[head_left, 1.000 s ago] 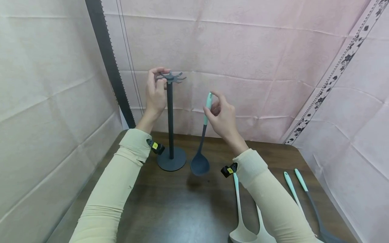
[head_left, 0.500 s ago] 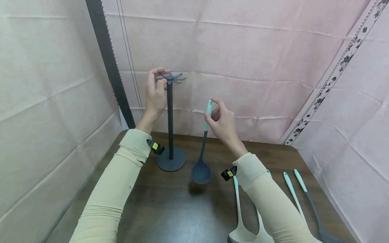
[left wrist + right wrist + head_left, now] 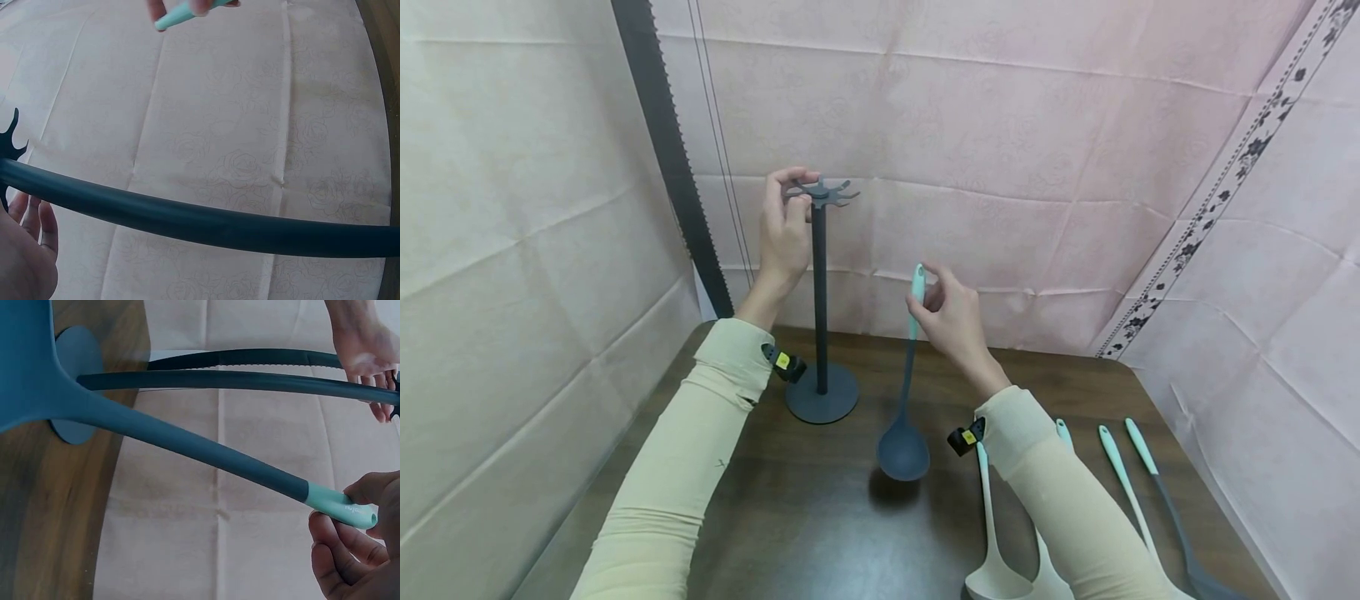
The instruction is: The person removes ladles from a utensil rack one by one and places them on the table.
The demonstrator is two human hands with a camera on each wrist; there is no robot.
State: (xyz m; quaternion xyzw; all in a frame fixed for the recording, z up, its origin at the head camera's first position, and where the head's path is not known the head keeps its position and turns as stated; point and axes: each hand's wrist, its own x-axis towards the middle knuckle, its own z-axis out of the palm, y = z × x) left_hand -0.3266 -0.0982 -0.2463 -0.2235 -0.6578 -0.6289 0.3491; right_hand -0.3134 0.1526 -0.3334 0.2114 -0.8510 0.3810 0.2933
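Observation:
A dark blue ladle [image 3: 902, 450] with a mint handle hangs bowl-down from my right hand [image 3: 955, 312], whose thumb and fingers pinch the handle near its holed end. Its bowl is just over the wooden table, with a dark shadow beneath. To its left stands an upright dark grey utensil stand [image 3: 821, 308] with a round base and a ring of curved hooks on top. My left hand [image 3: 784, 233] grips the hooks at the top left, thumb in front and fingers behind. In the right wrist view, the mint handle [image 3: 334, 506] lies between thumb and fingers.
Several more mint-handled utensils lie on the table [image 3: 820, 500] at the right: a white ladle [image 3: 992, 575], another white utensil partly under my right sleeve, a further light one, and a dark one [image 3: 1180, 525]. Pale cloth hangs [image 3: 1000, 125] behind and at both sides.
My right hand has lowered the ladle toward the table and slightly toward me, drifting a little right. My left hand and the stand have stayed in place.

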